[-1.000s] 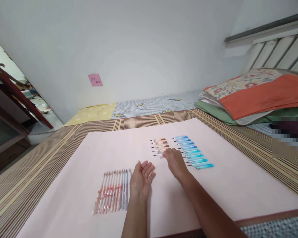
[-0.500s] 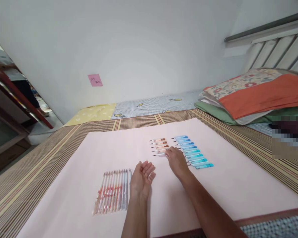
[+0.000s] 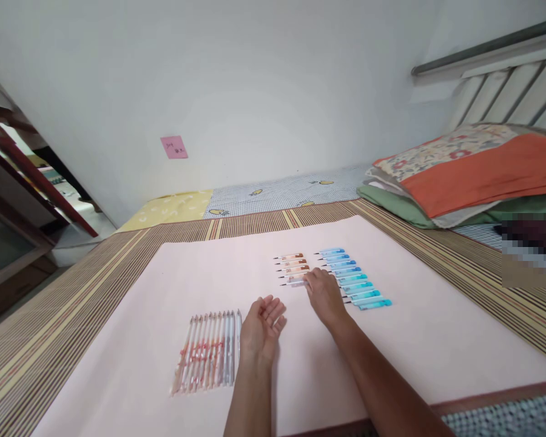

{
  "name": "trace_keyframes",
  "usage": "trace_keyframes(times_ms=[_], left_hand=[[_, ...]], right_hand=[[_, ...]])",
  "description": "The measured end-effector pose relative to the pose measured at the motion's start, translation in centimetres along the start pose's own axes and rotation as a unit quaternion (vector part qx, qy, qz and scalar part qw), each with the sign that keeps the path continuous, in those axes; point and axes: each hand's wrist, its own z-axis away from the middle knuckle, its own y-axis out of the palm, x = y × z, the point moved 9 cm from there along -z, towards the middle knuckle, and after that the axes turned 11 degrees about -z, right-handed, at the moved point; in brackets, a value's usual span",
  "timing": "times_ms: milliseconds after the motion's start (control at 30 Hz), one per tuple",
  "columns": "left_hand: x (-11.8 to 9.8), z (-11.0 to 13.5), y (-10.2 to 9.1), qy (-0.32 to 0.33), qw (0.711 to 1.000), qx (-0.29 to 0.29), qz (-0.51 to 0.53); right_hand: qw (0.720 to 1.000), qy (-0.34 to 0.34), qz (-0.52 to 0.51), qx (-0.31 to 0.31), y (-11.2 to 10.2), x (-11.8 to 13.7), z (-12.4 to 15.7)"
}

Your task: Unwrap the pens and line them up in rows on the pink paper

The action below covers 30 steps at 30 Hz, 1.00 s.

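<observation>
My right hand (image 3: 324, 294) reaches forward over a pale pink sheet (image 3: 173, 279), its fingertips pressed on the nearest pen of a short row of orange-brown pens (image 3: 292, 264). A longer row of blue pens (image 3: 355, 280) lies just right of that hand. My left hand (image 3: 262, 328) rests palm up with its fingers apart and holds nothing. Immediately left of it lies a row of clear pens with red and blue markings (image 3: 209, 355), all parallel.
The pink sheet lies on a striped mat (image 3: 64, 291) over a bed. Folded bedding and an orange pillow (image 3: 473, 173) are piled at the right. A white wall with a pink note (image 3: 174, 147) stands behind; wooden furniture (image 3: 13, 200) is at the left.
My right hand has slid slightly forward, pushing the nearest orange-brown pen closer into its row. My left hand has hardly moved.
</observation>
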Motion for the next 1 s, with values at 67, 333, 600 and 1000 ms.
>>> trace_keyframes(times_ms=[67,333,600,1000], left_hand=[[-0.02,0.0,0.01,0.0,1.0,0.0,0.0],[0.03,-0.01,-0.04,-0.001,1.0,0.0,-0.004],[-0.02,0.04,0.01,0.0,1.0,0.002,-0.007],[0.06,0.14,0.16,-0.001,1.0,0.0,-0.004]], right_hand=[[1.0,0.0,-0.005,-0.001,-0.11,-0.03,0.03],[1.0,0.004,-0.007,-0.003,-0.19,-0.16,0.1],[1.0,-0.006,0.0,-0.005,-0.48,0.1,0.3],[1.0,-0.009,0.005,-0.025,-0.06,-0.11,0.26]])
